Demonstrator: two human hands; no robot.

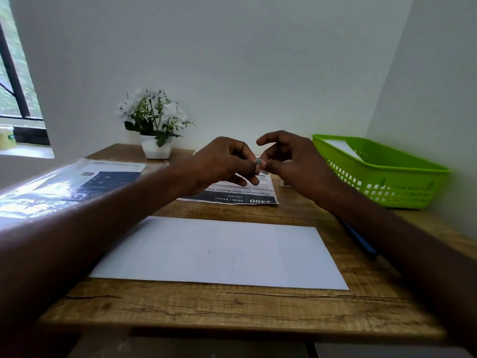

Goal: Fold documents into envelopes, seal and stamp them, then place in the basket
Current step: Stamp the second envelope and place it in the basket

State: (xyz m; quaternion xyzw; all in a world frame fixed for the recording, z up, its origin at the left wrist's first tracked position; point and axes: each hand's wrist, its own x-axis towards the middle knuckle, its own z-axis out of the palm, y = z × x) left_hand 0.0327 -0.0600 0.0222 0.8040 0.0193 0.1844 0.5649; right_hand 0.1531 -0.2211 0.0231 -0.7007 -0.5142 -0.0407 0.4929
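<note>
- Wooden desk [232, 311] carries everything; the person stands at its near edge with both arms reaching forward over it.
- Both hands meet in the air above the far middle of the desk. The left hand [222, 161] has its fingers curled and pinches a very small pale piece [259, 161] at the fingertips; the right hand [291, 161] touches the same piece with thumb and one finger, the other fingers loosely bent and lifted.
- I judge the piece is a stamp or its backing, so the stamping step seems to be in hand; it is too small to be sure.
- Below the hands, toward the person, lies a white envelope [219, 251], flat, plain side up. No stamp shows on it.
- Next move, as I judge: bring the piece down to a corner of the envelope and press it flat, with care to keep it straight.
- Directly under the hands lies a printed document [232, 195], upside down for the person. It reads "2400", "DESK / STUDY" and "Organize and Wipe Monitor Are…".
- To the right of the right hand stands a green basket [387, 187] with something white inside.
- To the left of the left hand lies a shiny plastic packet [69, 187]; its print is not readable.
</note>
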